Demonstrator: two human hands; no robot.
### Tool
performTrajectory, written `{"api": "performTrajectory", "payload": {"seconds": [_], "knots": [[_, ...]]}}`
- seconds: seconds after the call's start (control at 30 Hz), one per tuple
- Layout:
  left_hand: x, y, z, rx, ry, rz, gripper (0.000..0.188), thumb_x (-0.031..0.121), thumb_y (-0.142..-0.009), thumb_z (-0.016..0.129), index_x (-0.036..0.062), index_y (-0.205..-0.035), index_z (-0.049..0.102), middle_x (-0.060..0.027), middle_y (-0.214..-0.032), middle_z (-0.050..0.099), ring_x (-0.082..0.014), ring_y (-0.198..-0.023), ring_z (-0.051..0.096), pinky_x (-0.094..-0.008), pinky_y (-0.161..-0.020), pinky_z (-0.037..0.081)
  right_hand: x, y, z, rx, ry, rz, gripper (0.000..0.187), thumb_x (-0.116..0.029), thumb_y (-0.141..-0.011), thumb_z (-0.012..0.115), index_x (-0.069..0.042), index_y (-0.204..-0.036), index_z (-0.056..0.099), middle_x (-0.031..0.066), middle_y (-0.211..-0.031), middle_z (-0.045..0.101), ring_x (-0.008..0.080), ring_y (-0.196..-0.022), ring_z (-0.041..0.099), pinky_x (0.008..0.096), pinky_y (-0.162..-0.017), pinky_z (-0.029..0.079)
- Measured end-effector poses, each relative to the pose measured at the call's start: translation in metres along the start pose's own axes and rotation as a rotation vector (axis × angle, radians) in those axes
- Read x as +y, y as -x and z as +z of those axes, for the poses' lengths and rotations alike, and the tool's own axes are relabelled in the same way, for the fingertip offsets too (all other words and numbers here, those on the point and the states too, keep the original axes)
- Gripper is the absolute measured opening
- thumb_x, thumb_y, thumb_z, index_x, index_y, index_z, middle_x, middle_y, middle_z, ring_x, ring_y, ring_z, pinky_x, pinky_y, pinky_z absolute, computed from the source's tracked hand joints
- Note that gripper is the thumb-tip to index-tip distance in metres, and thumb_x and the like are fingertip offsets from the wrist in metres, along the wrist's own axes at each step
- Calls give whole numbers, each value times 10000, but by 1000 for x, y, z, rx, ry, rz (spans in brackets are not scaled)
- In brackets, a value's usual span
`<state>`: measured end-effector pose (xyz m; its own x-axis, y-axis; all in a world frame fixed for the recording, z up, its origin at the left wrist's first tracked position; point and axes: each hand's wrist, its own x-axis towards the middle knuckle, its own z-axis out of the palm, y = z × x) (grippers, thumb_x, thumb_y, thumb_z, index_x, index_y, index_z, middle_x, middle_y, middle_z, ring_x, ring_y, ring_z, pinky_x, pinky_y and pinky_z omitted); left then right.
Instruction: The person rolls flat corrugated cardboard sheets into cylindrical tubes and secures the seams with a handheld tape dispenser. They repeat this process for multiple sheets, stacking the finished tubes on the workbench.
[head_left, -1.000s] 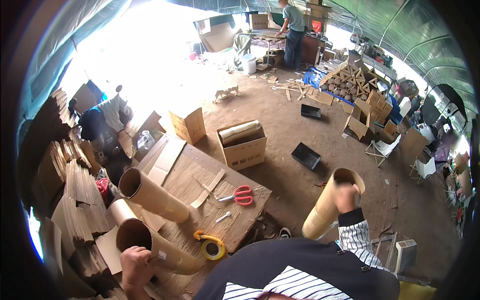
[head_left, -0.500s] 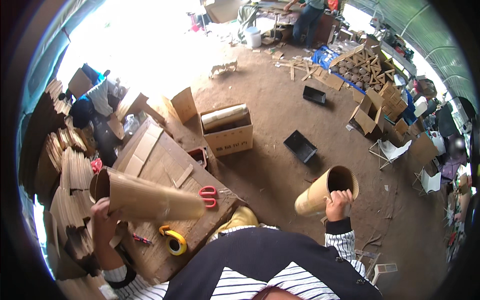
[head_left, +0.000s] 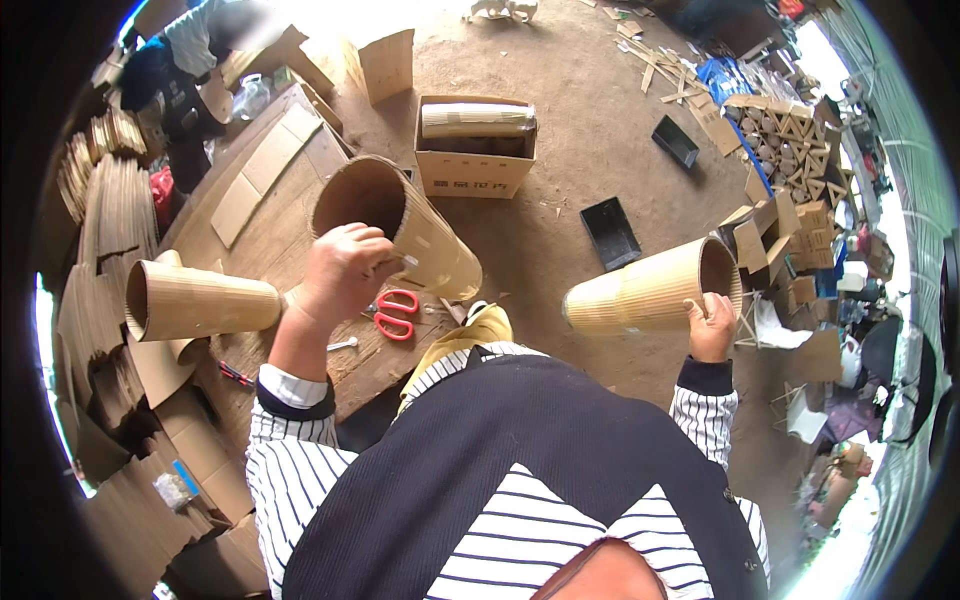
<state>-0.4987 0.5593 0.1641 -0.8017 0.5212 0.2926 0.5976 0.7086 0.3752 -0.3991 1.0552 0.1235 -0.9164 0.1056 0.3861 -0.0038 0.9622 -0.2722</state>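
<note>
My left hand (head_left: 345, 265) is closed on the rim of a tapered corrugated cardboard tube (head_left: 440, 252) over the table. The tube's wide mouth tilts up at the far left, and its narrower end points near and right. Out over the floor, my right hand (head_left: 711, 325) grips the wide rim of a similar cardboard tube (head_left: 640, 290), thumb outside and fingers partly hidden. This tube lies nearly level, its narrow end toward the middle. A third cardboard tube (head_left: 205, 303) rests on its side left of my left forearm. Red-handled scissors (head_left: 394, 315) lie on the table near the left-hand tube.
The wooden table (head_left: 235, 265) carries a flat cardboard strip. Beyond it stands an open carton (head_left: 475, 170) with cardboard inside. Black trays (head_left: 610, 232) sit on the floor. Stacked cardboard sheets (head_left: 115, 215) line the left; cartons (head_left: 760, 235) and folding stools crowd the right.
My left hand has brought its tube rightward, mouth now tilted up. The right-hand tube has swung closer to level. The third tube shows now, the tape roll no longer does, and the view has shifted.
</note>
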Motion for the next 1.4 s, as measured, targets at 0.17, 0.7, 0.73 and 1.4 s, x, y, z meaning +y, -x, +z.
{"api": "performTrajectory", "payload": {"seconds": [0.17, 0.7, 0.73, 1.4], "knots": [[-27, -22, 30, -71, -33, -51, 121, 162, -697, 740, 118, -711, 628, -19, -730, 591, -235, -768, 604, -355, -762, 499, -16, -84, 21, -102, -101, 0, 298, -110, -695, 785, -18, -719, 503, 145, -700, 521, 346, -710, 516, 439, -656, 415], [-56, -66, 58, -33, -171, -381, 175, 128, -657, 742, 96, -688, 573, -34, -719, 567, -259, -736, 577, -376, -683, 483, -26, -306, 175, -162, -280, -451, 244, -126, -741, 761, -34, -733, 535, 113, -717, 543, 317, -724, 532, 413, -654, 433], [-54, -69, 60, -46, -199, -423, 186, 149, -666, 751, 88, -686, 577, -38, -730, 578, -265, -741, 580, -377, -681, 483, -24, -317, 186, -164, -285, -484, 242, -129, -746, 757, -34, -735, 535, 112, -717, 542, 316, -726, 532, 413, -656, 433], [-118, -148, 118, 19, -146, -529, 207, 155, -665, 711, 114, -587, 523, -67, -666, 556, -298, -688, 567, -423, -632, 458, -14, -412, 255, -105, -254, -555, 166, -152, -666, 703, -102, -630, 548, 86, -653, 524, 291, -684, 534, 414, -653, 447]]}}
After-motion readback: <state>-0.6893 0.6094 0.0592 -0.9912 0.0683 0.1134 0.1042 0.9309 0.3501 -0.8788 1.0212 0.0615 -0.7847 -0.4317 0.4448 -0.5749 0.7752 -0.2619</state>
